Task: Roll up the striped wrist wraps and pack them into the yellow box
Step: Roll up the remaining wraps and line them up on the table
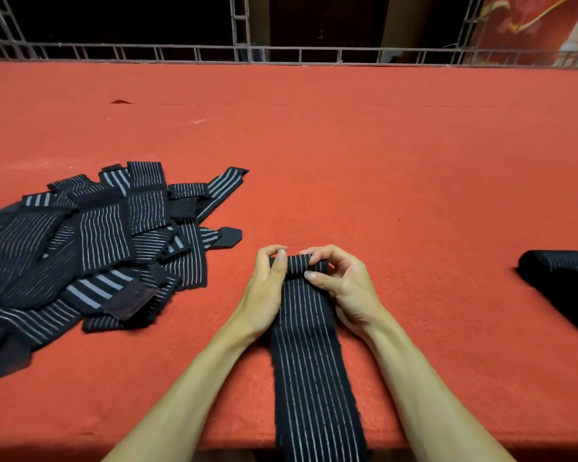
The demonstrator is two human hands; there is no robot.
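Note:
A black wrist wrap with thin white stripes (pixel 311 355) lies lengthwise on the red table, running from the near edge up to my hands. Its far end is curled into a small roll (pixel 299 265). My left hand (pixel 269 288) pinches the left end of that roll with thumb and curled fingers. My right hand (pixel 341 285) pinches the right end the same way. A loose pile of unrolled striped wraps (pixel 90 241) lies to the left. No yellow box is in view.
The red felt table (pixel 381 155) stretches far back to a metal truss rail (pixel 241 53). Rolled black wraps (pixel 564 281) sit at the right edge of view. A red banner (pixel 548 28) hangs at the back right.

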